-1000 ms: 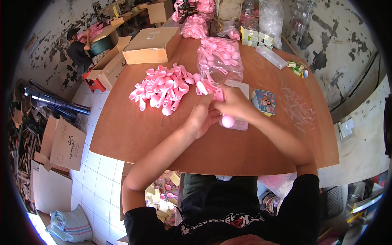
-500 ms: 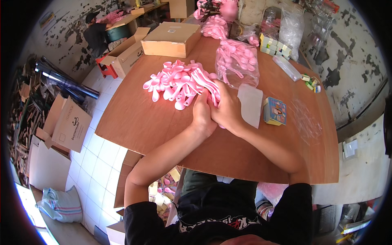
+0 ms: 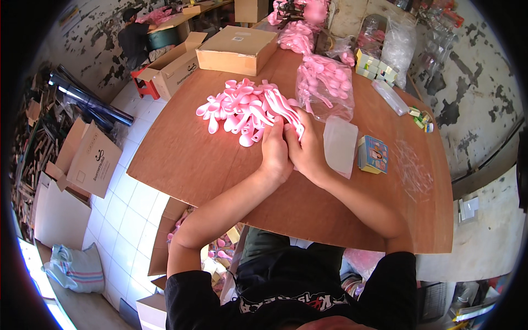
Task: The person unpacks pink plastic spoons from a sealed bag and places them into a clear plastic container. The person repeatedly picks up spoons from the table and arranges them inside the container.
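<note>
Several pink plastic spoons nested in a stack are clasped between my two hands, bowls pointing away from me. My left hand closes around the near end from the left, thumb lying along the top. On the other side my right hand wraps the same stack, its thumb beside the left one. The handle ends are hidden inside my palms. A loose heap of pink spoons lies on the brown table, just beyond and left of my hands, touching or nearly touching the stack.
Right of my hands lie a whitish sheet and a blue-topped stack of cards. Farther back are a clear bag of pink spoons and a closed cardboard box. Thin clear plastic strips lie rightward. A person sits far left.
My right thumb has shifted to lie alongside the left thumb, and the right fingers sit slightly lower on the stack. Both hands keep hold of the spoons. The view has shifted slightly.
</note>
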`<action>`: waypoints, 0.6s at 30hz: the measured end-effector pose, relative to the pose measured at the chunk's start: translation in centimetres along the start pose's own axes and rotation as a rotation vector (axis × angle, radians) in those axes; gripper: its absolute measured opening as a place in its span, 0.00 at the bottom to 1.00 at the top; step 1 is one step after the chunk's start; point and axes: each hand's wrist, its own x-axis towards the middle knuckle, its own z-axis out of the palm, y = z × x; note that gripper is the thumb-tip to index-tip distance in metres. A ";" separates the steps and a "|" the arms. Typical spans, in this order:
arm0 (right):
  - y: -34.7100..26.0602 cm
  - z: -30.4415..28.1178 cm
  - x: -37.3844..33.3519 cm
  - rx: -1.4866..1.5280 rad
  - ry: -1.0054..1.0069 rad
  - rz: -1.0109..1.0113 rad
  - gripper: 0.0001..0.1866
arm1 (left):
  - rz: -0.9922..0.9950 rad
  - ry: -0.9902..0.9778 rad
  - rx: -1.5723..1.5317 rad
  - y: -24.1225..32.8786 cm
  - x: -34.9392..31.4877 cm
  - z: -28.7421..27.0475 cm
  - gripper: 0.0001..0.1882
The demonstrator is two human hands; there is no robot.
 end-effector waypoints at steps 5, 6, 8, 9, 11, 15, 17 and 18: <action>-0.8 0.5 0.2 0.080 0.056 0.049 0.20 | 0.085 -0.055 -0.020 0.7 -0.3 -0.3 0.17; -1.0 0.5 0.2 0.044 0.086 0.046 0.21 | 0.085 -0.055 -0.020 0.7 -0.2 -0.5 0.17; -0.8 0.5 0.2 0.071 0.124 0.022 0.21 | 0.122 -0.096 -0.092 1.3 -0.3 -0.2 0.18; -0.7 0.6 0.2 0.098 0.162 -0.003 0.21 | 0.122 -0.096 -0.092 1.7 -0.2 -0.2 0.18; -0.3 0.8 0.5 0.177 0.240 -0.034 0.20 | 0.222 -0.018 -0.123 2.6 0.2 -0.4 0.19; 0.9 -0.3 2.2 0.408 0.086 0.360 0.19 | 0.306 -0.032 0.241 5.6 1.3 -1.6 0.21; 1.9 -0.7 4.3 0.367 -0.022 0.388 0.19 | 0.412 -0.034 0.554 7.3 3.0 -2.9 0.18; 2.1 -0.8 5.2 0.363 -0.094 0.495 0.18 | 0.463 -0.038 0.695 7.9 4.4 -4.0 0.17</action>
